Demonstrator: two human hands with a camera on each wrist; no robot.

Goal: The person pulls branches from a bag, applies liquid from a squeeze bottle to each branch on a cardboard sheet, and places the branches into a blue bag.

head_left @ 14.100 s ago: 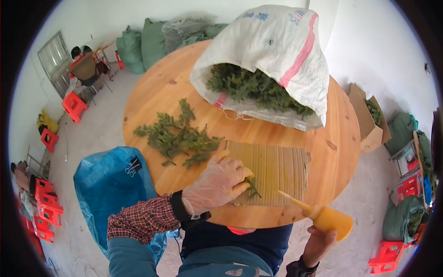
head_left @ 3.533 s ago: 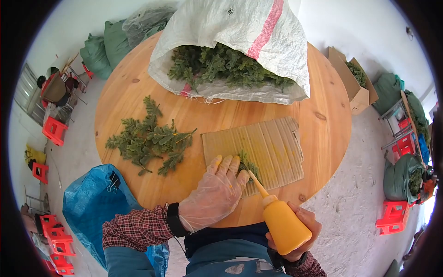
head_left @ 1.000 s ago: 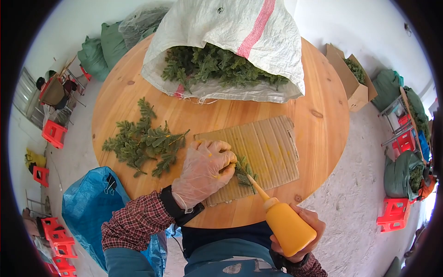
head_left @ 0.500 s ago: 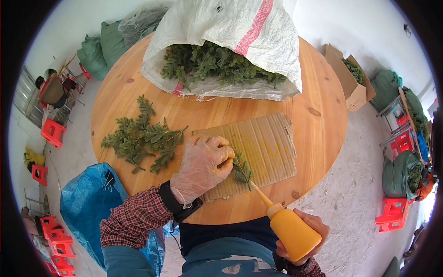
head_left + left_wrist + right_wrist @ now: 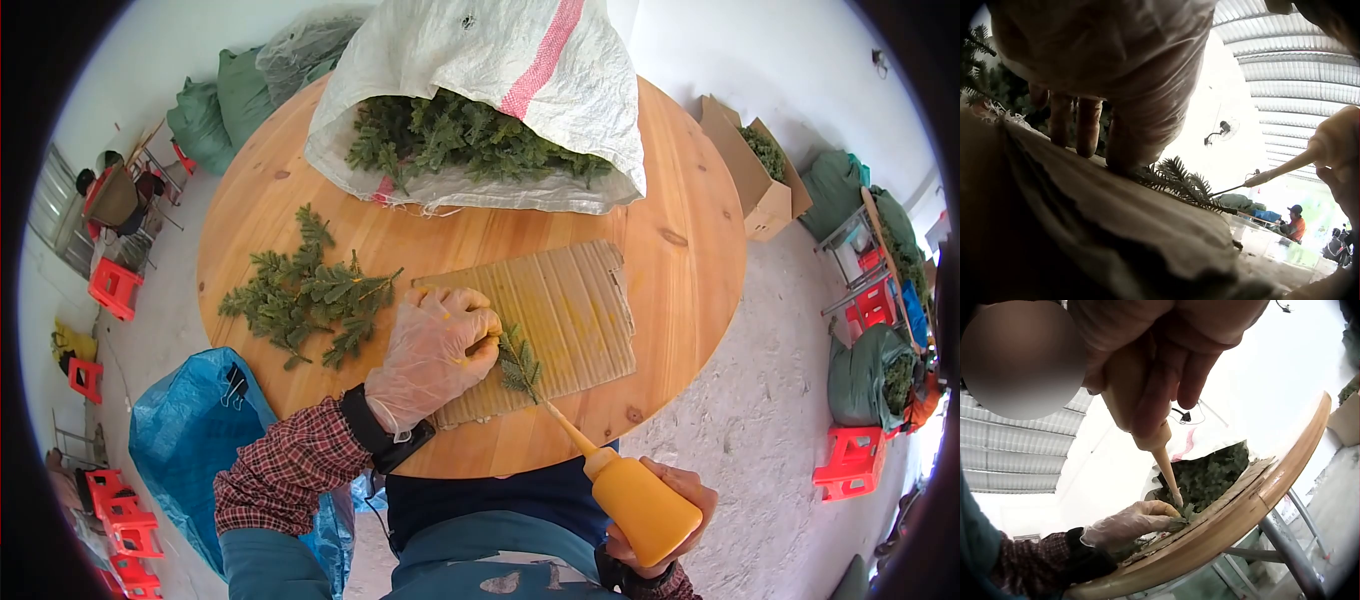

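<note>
My left hand [image 5: 430,345], in a clear plastic glove with yellow smears, pinches one end of a small green needle sprig [image 5: 520,365]. The sprig lies over a ridged cardboard sheet [image 5: 585,315], its other end pointing down and right. My bare right hand [image 5: 690,482] grips a yellow squeeze bottle [image 5: 645,510] with a long tapered nozzle [image 5: 568,427]. The nozzle tip is right at the sprig's free end. In the right wrist view, the nozzle [image 5: 1165,469] points down beside the sprig [image 5: 1185,515].
Left of the cardboard lies a pile of evergreen sprigs [image 5: 310,295] on the round wooden table [image 5: 690,300]. A white sack [image 5: 470,60] full of greenery lies open at the back. A blue bag [image 5: 200,430] hangs by the table's left edge. Red stools [image 5: 850,465] stand around.
The bottle, held well off the sprig at first, has come to it. My left hand has gone from flat fingers to a pinch. Lately the nozzle slid toward the sprig's free end.
</note>
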